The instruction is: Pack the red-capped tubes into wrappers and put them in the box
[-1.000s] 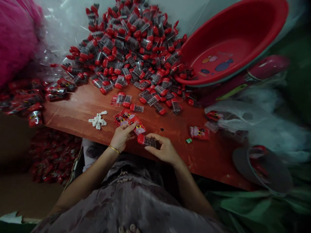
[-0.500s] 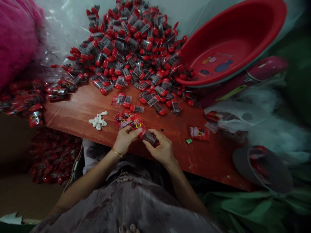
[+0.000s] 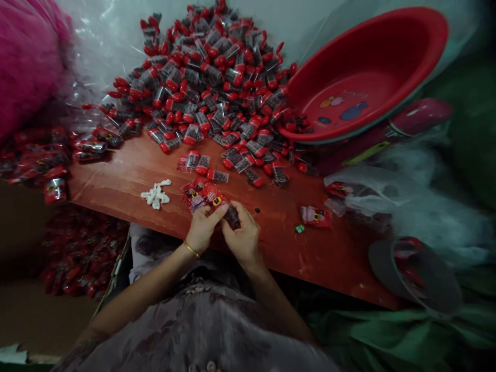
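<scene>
Both forearms reach up from the bottom of the view, converging at the near edge of the reddish-brown wooden desk (image 3: 321,253). Left hand (image 3: 204,223), gold bangle at wrist, angled up and inward, thumb and fingers pinching the lower edge of a flat red printed plastic packet (image 3: 214,196). Right hand (image 3: 244,236) beside it, fingers curled, thumb toward the left hand, gripping a small clear plastic container with dark contents (image 3: 232,217). Container tilted, mostly covered by fingers, its upper end at the packet's lower right; can't tell how far inside it is. Packet is red with black and yellow print, glossy, lying partly over more flat red packets (image 3: 191,192) on the desk. Crumpled white pieces (image 3: 156,195) left of these. Three red-capped clear containers (image 3: 217,176) just beyond, then a big heap of similar red-and-clear containers (image 3: 217,77) farther back. Large oval red plastic basin (image 3: 364,77) tilted at the heap's right side. Filled red packet (image 3: 315,216) lies right of the hands, small green piece (image 3: 299,229) near it. Grey round container (image 3: 416,276) at far right holds red items.
</scene>
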Available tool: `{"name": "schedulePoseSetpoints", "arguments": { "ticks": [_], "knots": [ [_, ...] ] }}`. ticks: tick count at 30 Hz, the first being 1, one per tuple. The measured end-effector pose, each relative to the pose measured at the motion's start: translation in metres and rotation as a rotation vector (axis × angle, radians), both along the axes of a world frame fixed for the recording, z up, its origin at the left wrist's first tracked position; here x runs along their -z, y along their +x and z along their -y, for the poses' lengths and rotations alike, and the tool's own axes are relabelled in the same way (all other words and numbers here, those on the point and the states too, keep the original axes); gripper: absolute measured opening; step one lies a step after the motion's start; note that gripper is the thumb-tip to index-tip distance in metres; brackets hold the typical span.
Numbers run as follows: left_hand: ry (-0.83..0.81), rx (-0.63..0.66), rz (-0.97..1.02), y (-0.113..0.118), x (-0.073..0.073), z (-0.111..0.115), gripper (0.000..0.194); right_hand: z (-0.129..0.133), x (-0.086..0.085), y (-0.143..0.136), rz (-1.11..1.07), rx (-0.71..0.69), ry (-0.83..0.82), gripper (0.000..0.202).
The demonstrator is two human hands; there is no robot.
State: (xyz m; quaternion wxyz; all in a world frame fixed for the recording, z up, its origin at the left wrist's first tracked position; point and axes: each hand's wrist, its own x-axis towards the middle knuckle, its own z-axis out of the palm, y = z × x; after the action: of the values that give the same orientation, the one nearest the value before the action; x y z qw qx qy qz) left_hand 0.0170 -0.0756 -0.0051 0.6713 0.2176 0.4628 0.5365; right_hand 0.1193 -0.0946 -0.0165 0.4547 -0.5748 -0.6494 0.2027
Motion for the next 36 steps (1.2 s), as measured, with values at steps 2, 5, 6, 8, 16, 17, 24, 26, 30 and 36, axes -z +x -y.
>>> {"name": "schedulePoseSetpoints", "arguments": {
  "ticks": [2,5,6,8,16,17,24,26,30,36],
  "knots": [
    [0.030,0.010,0.003,-0.003,-0.001,-0.002,0.030,-0.001,0.003,-0.002,-0.067,-0.003,-0.018,0.035],
    [0.034,0.021,0.013,-0.010,-0.003,-0.006,0.028,-0.002,0.006,0.000,-0.262,-0.075,-0.162,0.041],
    [0.022,0.024,0.016,-0.012,-0.003,-0.007,0.028,-0.002,0.006,0.001,-0.328,-0.102,-0.227,0.035],
    [0.006,0.040,0.021,-0.016,-0.004,-0.008,0.029,-0.001,0.005,0.005,-0.428,-0.143,-0.329,0.021],
    [-0.023,-0.015,0.056,-0.014,-0.007,-0.006,0.037,0.002,-0.003,0.001,-0.527,-0.153,-0.364,0.023],
    [-0.033,-0.021,0.077,-0.013,-0.007,-0.005,0.038,0.001,-0.004,0.000,-0.528,-0.155,-0.367,0.023],
    [-0.020,0.041,0.140,-0.016,0.004,0.005,0.034,-0.014,0.011,-0.017,-0.557,-0.163,-0.349,0.026],
    [-0.045,0.040,0.169,-0.025,0.006,0.008,0.031,-0.017,0.017,-0.024,-0.469,-0.148,-0.302,0.029],
    [-0.155,0.055,0.219,-0.066,0.005,0.017,0.026,-0.036,0.015,-0.027,-0.098,-0.245,-0.168,0.025],
    [-0.284,-0.516,0.144,-0.181,0.013,0.033,0.021,-0.105,0.012,0.004,0.525,-0.215,-0.015,0.032]
  ]
}}
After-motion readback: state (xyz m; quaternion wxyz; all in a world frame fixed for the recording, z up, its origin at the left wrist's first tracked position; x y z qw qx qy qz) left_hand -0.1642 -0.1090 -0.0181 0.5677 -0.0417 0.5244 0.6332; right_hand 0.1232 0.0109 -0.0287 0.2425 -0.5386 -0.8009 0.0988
